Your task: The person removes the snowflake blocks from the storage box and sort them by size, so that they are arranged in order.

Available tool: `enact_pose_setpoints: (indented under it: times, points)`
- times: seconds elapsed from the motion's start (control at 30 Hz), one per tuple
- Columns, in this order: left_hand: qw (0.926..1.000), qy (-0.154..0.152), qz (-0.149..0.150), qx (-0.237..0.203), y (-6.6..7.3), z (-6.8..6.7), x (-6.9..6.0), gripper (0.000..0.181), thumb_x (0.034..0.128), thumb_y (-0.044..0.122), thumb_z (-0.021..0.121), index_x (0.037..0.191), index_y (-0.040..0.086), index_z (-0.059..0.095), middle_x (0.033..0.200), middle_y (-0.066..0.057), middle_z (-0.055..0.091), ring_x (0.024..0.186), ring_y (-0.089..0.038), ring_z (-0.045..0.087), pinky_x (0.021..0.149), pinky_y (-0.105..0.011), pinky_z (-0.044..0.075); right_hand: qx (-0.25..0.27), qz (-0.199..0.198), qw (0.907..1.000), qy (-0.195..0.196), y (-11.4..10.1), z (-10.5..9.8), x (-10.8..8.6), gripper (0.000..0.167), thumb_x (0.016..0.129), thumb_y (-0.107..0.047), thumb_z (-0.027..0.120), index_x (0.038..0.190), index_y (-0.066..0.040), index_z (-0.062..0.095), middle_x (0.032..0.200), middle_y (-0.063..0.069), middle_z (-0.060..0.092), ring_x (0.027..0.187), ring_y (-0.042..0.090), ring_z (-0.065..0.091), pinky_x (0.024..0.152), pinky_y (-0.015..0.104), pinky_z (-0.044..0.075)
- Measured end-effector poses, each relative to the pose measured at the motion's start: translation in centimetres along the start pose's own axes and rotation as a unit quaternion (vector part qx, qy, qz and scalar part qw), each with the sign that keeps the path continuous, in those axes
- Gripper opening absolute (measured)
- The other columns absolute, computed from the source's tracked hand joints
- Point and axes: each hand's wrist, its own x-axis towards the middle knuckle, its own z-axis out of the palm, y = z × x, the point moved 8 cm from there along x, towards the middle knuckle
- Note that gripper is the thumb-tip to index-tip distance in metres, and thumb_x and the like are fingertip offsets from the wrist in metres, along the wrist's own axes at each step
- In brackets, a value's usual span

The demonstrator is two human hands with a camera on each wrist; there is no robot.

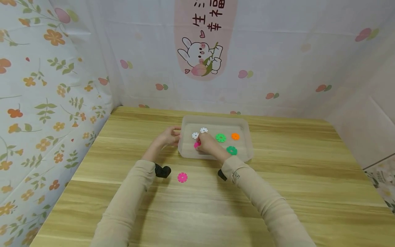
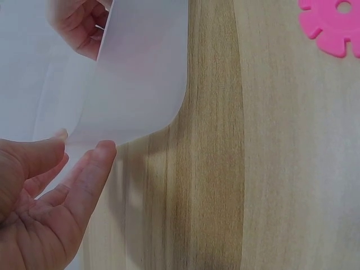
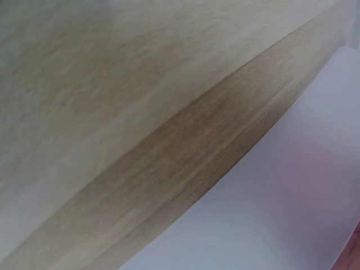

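Observation:
A frosted plastic bin (image 1: 247,132) stands on the table, holding flat notched plastic discs. Over its left half is my right hand (image 1: 207,143), with curled fingers pinching a pink notched disc (image 1: 196,145), partly hidden by the hand. Two white notched discs (image 1: 203,130) lie just beyond these fingers. Light green (image 1: 220,138), dark green (image 1: 231,150) and orange notched discs (image 1: 235,136) lie farther right inside. My left hand (image 1: 169,136) touches the bin's left side, its extended fingertips (image 2: 104,147) against the outer wall. The right wrist view shows only the bin wall (image 3: 270,208) and a sliver of hand.
Another pink notched disc (image 1: 182,177) lies on the wooden table (image 1: 197,212) in front of the bin. A printed cloth (image 1: 148,51) hangs behind the table, and a floral cloth (image 1: 46,103) hangs at the left. Black wrist devices (image 1: 163,171) sit by both cuffs.

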Motion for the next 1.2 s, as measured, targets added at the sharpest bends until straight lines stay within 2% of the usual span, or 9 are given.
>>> enact_pose_setpoints:
  times: [0.23,0.33,0.4,0.43,0.57,0.63,0.67,0.83,1.2]
  points:
    - [0.9999,-0.003,-0.01,-0.006,0.3,0.2,-0.3,0.053,0.0949,-0.002,0.041,0.143,0.0,0.02,0.14,-0.029,0.034,0.121,-0.042,0.046,0.098,-0.045,0.043,0.036,0.006,0.9993,-0.004,0.1,-0.2,-0.3,0.026,0.079,-0.006,0.07,0.101,0.001,0.059,0.097,0.012,0.061,0.083,0.017,0.054,0.073,0.025,0.049]
    - [1.0,0.001,-0.003,-0.002,-0.3,0.0,0.5,0.053,0.0947,0.0,0.043,0.143,0.003,0.022,0.139,-0.027,0.036,0.119,-0.04,0.048,0.097,-0.044,0.045,0.048,-0.021,0.9986,0.004,0.1,-0.1,-0.1,0.026,0.077,-0.003,0.07,0.1,0.0,0.058,0.096,0.011,0.061,0.087,0.018,0.056,0.077,0.026,0.05]
    - [0.9999,-0.003,0.01,-0.007,-0.7,0.0,0.9,0.053,0.0941,0.002,0.045,0.143,0.005,0.025,0.138,-0.025,0.039,0.116,-0.037,0.052,0.094,-0.042,0.047,0.064,-0.054,0.9964,0.016,1.7,1.2,2.0,0.025,0.074,-0.006,0.074,0.095,-0.004,0.06,0.089,0.007,0.061,0.082,0.016,0.056,0.072,0.024,0.049]
    - [0.9992,-0.012,0.032,-0.022,-1.5,-0.3,2.1,0.052,0.0924,0.004,0.05,0.141,0.007,0.03,0.134,-0.024,0.044,0.11,-0.035,0.056,0.089,-0.04,0.051,0.068,-0.057,0.996,0.014,2.7,2.2,3.3,0.027,0.073,-0.008,0.075,0.095,-0.005,0.061,0.089,0.007,0.061,0.082,0.017,0.057,0.072,0.025,0.049]
    - [0.999,-0.012,0.034,-0.025,-2.2,-0.5,3.0,0.053,0.0915,0.005,0.052,0.14,0.008,0.032,0.132,-0.024,0.046,0.108,-0.033,0.058,0.086,-0.04,0.052,0.103,-0.071,0.9921,0.011,5.1,4.0,6.1,0.025,0.069,-0.008,0.078,0.089,-0.009,0.062,0.083,0.004,0.06,0.076,0.015,0.055,0.065,0.023,0.048]
    - [0.9996,-0.004,0.024,-0.017,-2.0,-0.5,3.0,0.053,0.0923,0.005,0.05,0.141,0.007,0.03,0.133,-0.025,0.044,0.11,-0.036,0.056,0.087,-0.041,0.051,0.113,-0.045,0.9926,-0.005,4.1,2.9,4.6,0.023,0.072,-0.002,0.074,0.091,-0.006,0.063,0.086,0.007,0.061,0.079,0.017,0.055,0.068,0.025,0.049]
    - [1.0,0.007,0.002,-0.002,-1.3,-0.3,1.9,0.052,0.0939,0.002,0.046,0.142,0.005,0.026,0.137,-0.026,0.04,0.115,-0.037,0.052,0.092,-0.043,0.049,0.121,-0.047,0.9916,-0.002,3.2,2.0,3.3,0.02,0.073,0.001,0.072,0.089,-0.005,0.062,0.085,0.007,0.06,0.078,0.017,0.055,0.067,0.024,0.049]
    - [0.9999,0.011,-0.002,0.01,-0.2,0.1,0.3,0.051,0.0948,0.0,0.042,0.142,0.001,0.023,0.139,-0.028,0.037,0.119,-0.039,0.048,0.095,-0.043,0.047,0.137,-0.023,0.9902,0.002,0.7,-0.9,-1.1,0.017,0.077,0.005,0.065,0.093,0.002,0.061,0.088,0.011,0.059,0.078,0.016,0.053,0.068,0.021,0.048]
    - [0.9997,0.011,-0.008,0.021,0.0,0.0,0.0,0.051,0.0955,0.0,0.041,0.143,0.003,0.023,0.139,-0.027,0.036,0.118,-0.04,0.049,0.096,-0.043,0.046,0.165,-0.027,0.9858,0.02,0.5,-2.6,-3.3,0.017,0.078,0.004,0.066,0.095,0.004,0.062,0.091,0.014,0.062,0.08,0.017,0.055,0.072,0.021,0.05]
